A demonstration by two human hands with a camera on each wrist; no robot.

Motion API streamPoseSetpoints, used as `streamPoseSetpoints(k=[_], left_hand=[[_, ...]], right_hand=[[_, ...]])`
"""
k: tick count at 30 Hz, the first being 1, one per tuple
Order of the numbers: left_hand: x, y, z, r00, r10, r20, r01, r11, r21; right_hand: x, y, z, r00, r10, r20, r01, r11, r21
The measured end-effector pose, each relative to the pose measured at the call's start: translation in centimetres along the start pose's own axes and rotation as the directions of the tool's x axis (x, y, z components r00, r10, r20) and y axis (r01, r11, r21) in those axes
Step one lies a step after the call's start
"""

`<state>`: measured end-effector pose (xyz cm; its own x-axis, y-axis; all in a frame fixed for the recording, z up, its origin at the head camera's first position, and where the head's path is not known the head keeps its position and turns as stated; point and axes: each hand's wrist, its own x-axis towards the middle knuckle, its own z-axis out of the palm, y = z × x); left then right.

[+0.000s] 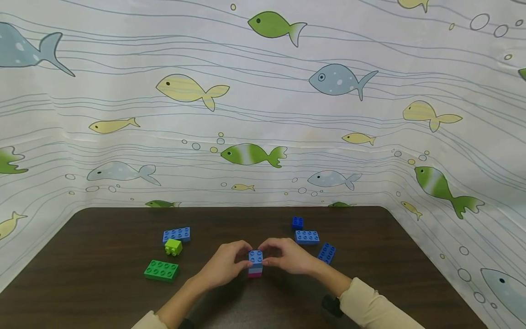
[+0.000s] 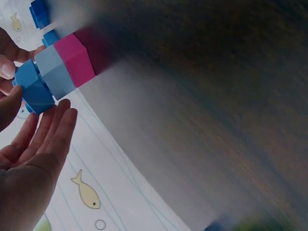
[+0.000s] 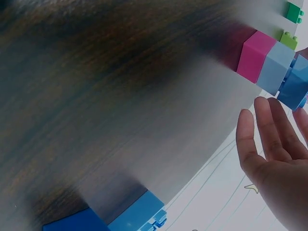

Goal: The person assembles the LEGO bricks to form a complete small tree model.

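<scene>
Near the front middle of the table stands a small tower of toy building bricks. Its base is a pink brick (image 2: pixel 77 60), a pale blue brick (image 2: pixel 55 72) sits on that, and a blue brick (image 1: pixel 255 259) with studs upward is on top. A thin gap with studs showing separates the blue brick from the pale one in both wrist views, and it looks slightly tilted. My left hand (image 1: pixel 225 265) pinches the blue brick from the left between thumb and fingers. From the right, my right hand (image 1: pixel 292 257) pinches the same brick. Fingertips partly hide its sides.
Left of the hands lie a blue brick (image 1: pixel 176 235), a lime brick (image 1: pixel 173 247) and a green brick (image 1: pixel 161 270). On the right are a small dark blue brick (image 1: pixel 297 223), a long blue brick (image 1: pixel 307 237) and another blue brick (image 1: pixel 327 253). A fish-patterned curtain (image 1: pixel 263 119) borders the dark table (image 1: pixel 102 301).
</scene>
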<state>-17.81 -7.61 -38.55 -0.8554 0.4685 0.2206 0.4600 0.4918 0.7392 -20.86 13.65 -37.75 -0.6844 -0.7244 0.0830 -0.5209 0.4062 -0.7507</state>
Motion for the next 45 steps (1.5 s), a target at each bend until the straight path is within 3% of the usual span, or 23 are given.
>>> streamPoseSetpoints(k=[14,21,26,31,38,45], left_hand=[[0.03,-0.24,0.08,0.999,-0.029,0.023,0.029,0.999,-0.026],[0.00,-0.23,0.08,0.999,-0.031,0.033,0.033,0.999,-0.043],[0.01,-0.23,0.08,0.999,-0.025,0.028,0.026,0.999,-0.038],[0.00,-0.08,0.10,1.000,-0.016,0.024,0.017,0.999,-0.041],[-0.10,-0.07,0.21,1.000,0.009,0.022,-0.008,0.999,-0.054],[-0.09,-0.26,0.09,1.000,0.008,0.015,-0.007,0.998,-0.070]], right_hand=[[0.15,-0.36,-0.12,0.999,0.026,0.018,-0.026,1.000,0.001],[0.05,0.05,-0.05,0.999,-0.037,0.014,0.038,0.999,-0.033],[0.07,0.21,0.07,1.000,-0.006,0.010,0.006,1.000,-0.020],[0.01,0.05,0.01,1.000,-0.025,0.010,0.025,0.999,-0.023],[-0.03,-0.13,0.27,0.998,0.059,0.005,-0.059,0.998,0.024],[-0.05,-0.29,0.52,0.999,0.047,-0.017,-0.047,0.998,-0.040]])
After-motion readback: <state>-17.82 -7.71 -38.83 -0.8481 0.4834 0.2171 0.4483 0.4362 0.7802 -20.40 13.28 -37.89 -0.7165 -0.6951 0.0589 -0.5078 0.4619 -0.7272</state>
